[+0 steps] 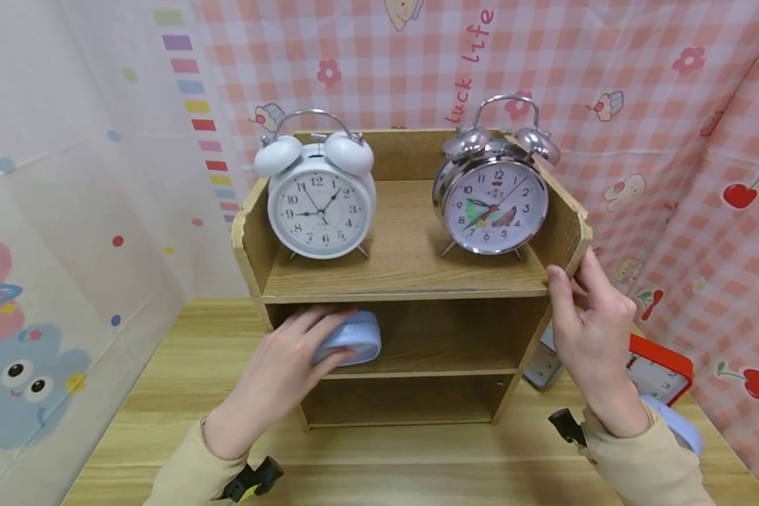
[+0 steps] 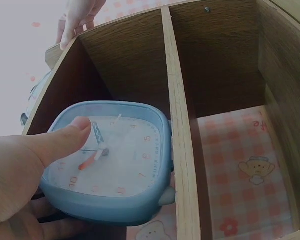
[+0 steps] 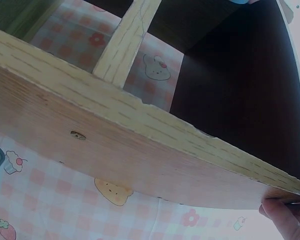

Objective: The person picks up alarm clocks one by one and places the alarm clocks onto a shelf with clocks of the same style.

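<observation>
A light-blue, rounded-square alarm clock [image 2: 125,165] sits in the left part of the wooden shelf's middle compartment. My left hand [image 1: 297,346] grips it, thumb across its face and fingers round its other side. In the left wrist view the clock is right beside the middle board [image 2: 182,150]. My right hand [image 1: 591,323] holds the front edge of the shelf's right side panel [image 1: 575,235], thumb at the top board's corner. On the top board stand a white twin-bell alarm clock [image 1: 321,204] at left and a silver twin-bell alarm clock [image 1: 496,193] at right.
Right of the shelf, on the wooden table [image 1: 183,393], stand a grey clock [image 1: 544,362] and a red clock [image 1: 667,362]. A light-blue object [image 1: 679,425] shows partly behind my right forearm. A checked pink cloth [image 1: 379,63] hangs behind the shelf.
</observation>
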### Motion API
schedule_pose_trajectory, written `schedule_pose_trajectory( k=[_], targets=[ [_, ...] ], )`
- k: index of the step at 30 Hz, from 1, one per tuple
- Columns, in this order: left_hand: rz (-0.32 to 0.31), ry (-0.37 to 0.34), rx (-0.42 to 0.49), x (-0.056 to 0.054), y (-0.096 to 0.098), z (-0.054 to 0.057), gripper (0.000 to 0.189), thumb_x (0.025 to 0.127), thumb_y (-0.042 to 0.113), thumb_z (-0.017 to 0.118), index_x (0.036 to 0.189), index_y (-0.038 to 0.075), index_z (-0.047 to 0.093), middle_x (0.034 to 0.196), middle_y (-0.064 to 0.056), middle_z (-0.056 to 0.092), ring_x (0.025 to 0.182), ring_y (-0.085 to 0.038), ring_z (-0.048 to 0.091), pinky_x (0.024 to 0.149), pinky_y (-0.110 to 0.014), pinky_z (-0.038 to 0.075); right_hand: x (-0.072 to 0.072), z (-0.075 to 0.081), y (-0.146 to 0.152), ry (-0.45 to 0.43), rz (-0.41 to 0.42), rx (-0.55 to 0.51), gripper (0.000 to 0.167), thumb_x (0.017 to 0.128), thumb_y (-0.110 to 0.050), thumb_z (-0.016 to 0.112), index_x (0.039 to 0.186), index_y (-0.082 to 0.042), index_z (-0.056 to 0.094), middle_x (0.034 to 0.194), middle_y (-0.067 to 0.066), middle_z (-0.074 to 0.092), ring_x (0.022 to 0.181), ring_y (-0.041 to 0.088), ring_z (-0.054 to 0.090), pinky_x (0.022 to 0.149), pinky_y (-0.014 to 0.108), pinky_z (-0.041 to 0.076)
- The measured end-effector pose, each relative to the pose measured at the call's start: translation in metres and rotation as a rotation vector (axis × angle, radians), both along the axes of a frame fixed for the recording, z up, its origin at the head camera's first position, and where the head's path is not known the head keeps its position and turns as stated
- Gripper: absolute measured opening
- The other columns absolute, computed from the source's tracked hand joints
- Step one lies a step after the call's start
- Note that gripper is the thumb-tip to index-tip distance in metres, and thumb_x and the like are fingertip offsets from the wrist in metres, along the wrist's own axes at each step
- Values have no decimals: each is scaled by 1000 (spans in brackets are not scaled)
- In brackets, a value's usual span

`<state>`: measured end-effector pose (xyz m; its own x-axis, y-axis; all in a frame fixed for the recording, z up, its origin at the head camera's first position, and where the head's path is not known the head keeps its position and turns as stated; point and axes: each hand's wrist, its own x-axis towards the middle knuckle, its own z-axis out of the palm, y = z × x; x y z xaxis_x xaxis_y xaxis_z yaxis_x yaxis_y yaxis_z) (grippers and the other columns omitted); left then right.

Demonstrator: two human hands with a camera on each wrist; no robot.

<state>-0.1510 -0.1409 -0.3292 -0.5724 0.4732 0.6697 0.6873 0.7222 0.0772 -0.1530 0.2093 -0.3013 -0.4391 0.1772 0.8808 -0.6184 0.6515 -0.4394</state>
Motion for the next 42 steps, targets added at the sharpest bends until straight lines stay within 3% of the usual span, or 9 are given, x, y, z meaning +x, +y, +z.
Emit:
schedule_pose_trajectory(
  k=[6, 11, 15, 23, 25, 31, 39, 42],
  targets=[
    [37, 16, -29, 0, 2, 1, 52, 84, 29, 86, 133, 16, 71, 117, -11, 71, 100, -31, 69, 76, -45, 61, 0, 0, 0, 3, 8, -4, 31, 101, -6, 69, 129, 6, 68, 102, 30, 76, 98, -23, 62, 87, -1, 48],
    [65, 89, -64, -1, 4, 1, 50, 83, 30, 87, 128, 15, 73, 113, -16, 68, 93, -34, 66, 70, -44, 60, 0, -1, 0, 8, 8, -3, 31, 100, -5, 69, 129, 6, 68, 101, 29, 76, 97, -23, 62, 86, -1, 48],
    [47, 154, -53, -3, 4, -2, 48, 81, 28, 88, 126, 15, 74, 111, -13, 70, 94, -33, 66, 69, -42, 60, 0, 0, 0, 4, 9, -7, 31, 100, -5, 69, 129, 6, 68, 102, 30, 76, 98, -23, 62, 86, -1, 48],
    [28, 288, -61, -6, 5, -6, 43, 82, 26, 87, 121, 14, 74, 108, -9, 74, 96, -31, 70, 69, -38, 61, -1, -1, 0, 4, 15, -9, 38, 104, -22, 66, 131, 5, 68, 107, 30, 76, 100, -22, 63, 86, 0, 49],
    [38, 301, -71, -7, 6, -6, 42, 83, 24, 87, 122, 14, 74, 109, -9, 74, 97, -31, 71, 69, -38, 61, -1, -1, 0, 3, 14, -9, 38, 104, -22, 67, 132, 4, 68, 109, 30, 76, 101, -22, 63, 86, 0, 49],
    [59, 296, -102, -7, 8, -8, 53, 80, 21, 92, 127, 11, 72, 114, -10, 74, 101, -32, 70, 73, -38, 62, 0, 0, -1, -5, 2, -7, 36, 99, -1, 69, 134, 4, 67, 112, 31, 76, 103, -24, 62, 86, -1, 48],
    [61, 300, -100, -9, 8, -11, 57, 75, 21, 95, 127, 16, 72, 117, -9, 74, 104, -32, 71, 70, -39, 62, 0, -1, 0, 0, 9, -11, 37, 104, -18, 67, 135, 2, 67, 111, 31, 76, 100, -21, 63, 87, 0, 48],
    [66, 309, -104, -11, 8, -13, 56, 75, 21, 94, 127, 17, 72, 118, -8, 74, 104, -32, 71, 68, -39, 61, 0, -1, -1, -5, 5, -11, 38, 103, -16, 68, 136, 2, 66, 112, 31, 76, 100, -23, 62, 86, -1, 48]
  ],
)
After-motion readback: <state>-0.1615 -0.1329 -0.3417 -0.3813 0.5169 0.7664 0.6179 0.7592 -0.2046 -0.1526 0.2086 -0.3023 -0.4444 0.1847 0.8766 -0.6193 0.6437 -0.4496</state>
